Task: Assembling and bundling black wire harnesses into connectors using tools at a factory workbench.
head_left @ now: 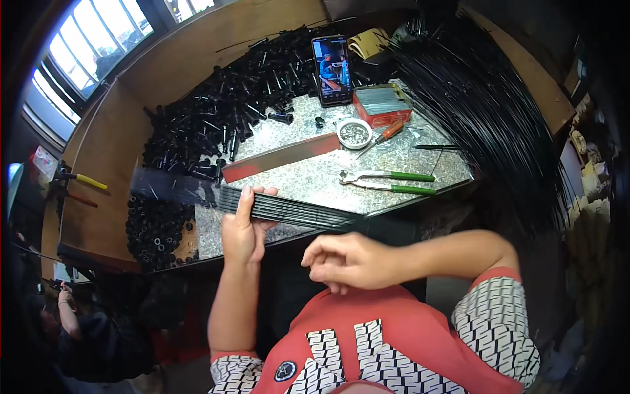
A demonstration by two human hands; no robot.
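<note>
My left hand (244, 226) is closed around a flat bundle of thin black rods (298, 214), thumb on top and fingers behind. The rods lie side by side, slanting down to the right above the table's front edge. A blurred, see-through dark strip (172, 187) extends from their left end; I cannot tell what it is. My right hand (348, 261) is in front of my chest, apart from the rods. Its fingers are curled with the thumb close to them, and whatever they may hold is hidden. Nearest beyond the rods lies a long red-edged grey bar (282, 157).
Green-handled pincers (387, 181), an orange-handled screwdriver (387, 134), a white bowl of small metal pieces (354, 133) and a red box (382, 105) lie on the speckled tabletop (262, 139). A phone (332, 70) stands behind. Black tubular parts (203, 118) and long black rods (485, 98) flank them.
</note>
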